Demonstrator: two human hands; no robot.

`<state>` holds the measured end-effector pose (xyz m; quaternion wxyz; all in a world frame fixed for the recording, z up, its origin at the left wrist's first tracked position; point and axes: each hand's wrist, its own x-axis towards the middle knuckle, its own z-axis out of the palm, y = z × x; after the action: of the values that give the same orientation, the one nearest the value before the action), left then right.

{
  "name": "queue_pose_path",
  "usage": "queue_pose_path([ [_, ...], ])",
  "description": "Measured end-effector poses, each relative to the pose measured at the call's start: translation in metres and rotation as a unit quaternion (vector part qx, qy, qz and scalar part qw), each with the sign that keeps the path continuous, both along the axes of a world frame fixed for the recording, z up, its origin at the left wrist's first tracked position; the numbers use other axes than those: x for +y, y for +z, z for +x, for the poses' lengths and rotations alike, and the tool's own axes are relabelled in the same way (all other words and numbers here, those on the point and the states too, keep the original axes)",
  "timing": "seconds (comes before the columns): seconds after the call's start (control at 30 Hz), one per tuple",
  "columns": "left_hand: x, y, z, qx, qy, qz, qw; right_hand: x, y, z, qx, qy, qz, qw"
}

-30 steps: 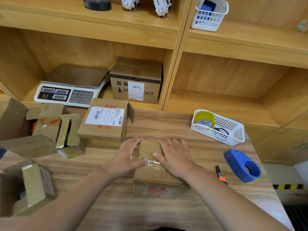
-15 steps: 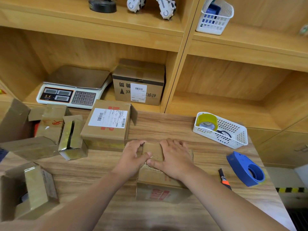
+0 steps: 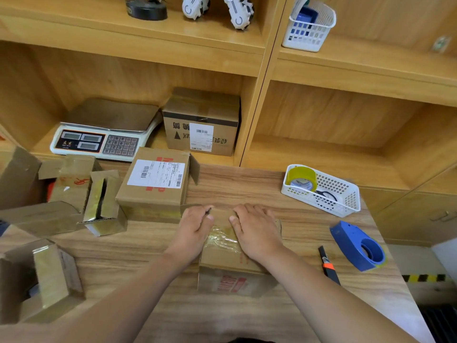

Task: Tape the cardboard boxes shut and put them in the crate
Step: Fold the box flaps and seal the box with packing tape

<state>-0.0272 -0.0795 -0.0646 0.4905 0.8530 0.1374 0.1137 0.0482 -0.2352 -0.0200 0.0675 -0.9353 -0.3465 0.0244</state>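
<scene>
One worktop (image 3: 247, 184), wood-grain, set against open shelving.

Several cardboard boxes at its left, unsealed: a labelled box (image 3: 155, 184), a small box with gaping flaps (image 3: 103, 201), and another open box (image 3: 42, 280) at the near corner.

One task box (image 3: 222, 258), centre of the worktop, directly before the person, with wrinkled clear tape across its top. No crate in view.

Two hands on its top:
- Left hand (image 3: 193, 226): lies flat, thumb stretched inward, fingers reaching the far edge.
- Right hand (image 3: 257, 231): fingers together, pressing down.

Step, as judged: smoothing the tape. It is best rubbed from the middle outward, flattening the wrinkles, then run down over the far end.

The long axis runs from the person toward the shelves, and the red-printed end faces the person.

One blue tape dispenser (image 3: 358, 246), right.

One utility knife (image 3: 327, 264), beside it.
</scene>
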Motion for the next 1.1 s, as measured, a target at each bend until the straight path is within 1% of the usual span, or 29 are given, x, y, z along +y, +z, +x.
queue_pose_path([
  [0.07,0.0,0.002,0.0,-0.005,-0.002,0.004,1.0,-0.001,0.001,0.0,0.016,-0.006,0.001,1.0],
  [0.17,0.001,0.004,0.001,0.004,-0.005,0.026,1.0,0.001,0.0,-0.002,0.011,-0.015,-0.025,1.0],
  [0.3,0.0,0.008,-0.001,0.012,-0.004,0.055,0.998,-0.004,0.0,-0.001,0.012,0.009,-0.03,0.999],
  [0.37,0.002,0.012,-0.002,0.031,-0.024,0.045,0.998,-0.011,0.001,0.001,0.013,0.015,-0.042,0.999],
  [0.43,0.003,0.017,-0.004,0.046,-0.038,0.009,0.998,-0.022,0.004,0.003,0.001,0.018,-0.058,0.998],
  [0.5,0.002,0.02,-0.006,0.063,-0.02,0.007,0.998,-0.037,0.008,0.005,-0.01,0.013,-0.062,0.998],
  [0.53,0.001,0.021,-0.006,0.06,-0.007,0.03,0.998,-0.044,0.008,0.006,-0.007,0.011,-0.056,0.998],
  [0.6,-0.002,0.025,-0.002,0.041,-0.01,0.108,0.993,-0.057,0.009,0.005,0.031,0.014,-0.041,0.999],
  [0.67,-0.007,0.033,0.005,0.028,-0.047,0.202,0.978,-0.061,0.01,0.003,0.077,0.022,-0.031,0.996],
  [0.7,-0.01,0.037,0.008,0.025,-0.072,0.232,0.97,-0.061,0.01,0.002,0.086,0.023,-0.027,0.996],
  [0.77,-0.021,0.039,0.012,0.04,-0.118,0.265,0.956,-0.059,0.01,-0.001,0.081,0.018,-0.013,0.996],
  [0.83,-0.03,0.037,0.009,0.071,-0.139,0.283,0.946,-0.057,0.008,-0.001,0.071,0.006,0.011,0.997],
  [0.97,-0.033,0.032,0.009,0.065,-0.135,0.267,0.952,-0.057,0.001,-0.002,0.054,-0.006,0.042,0.998],
  [1.03,-0.031,0.032,0.009,0.054,-0.139,0.248,0.957,-0.057,-0.002,-0.001,0.052,-0.009,0.048,0.997],
  [1.1,-0.031,0.032,0.008,0.045,-0.139,0.225,0.963,-0.055,-0.004,-0.001,0.061,-0.016,0.075,0.995],
])
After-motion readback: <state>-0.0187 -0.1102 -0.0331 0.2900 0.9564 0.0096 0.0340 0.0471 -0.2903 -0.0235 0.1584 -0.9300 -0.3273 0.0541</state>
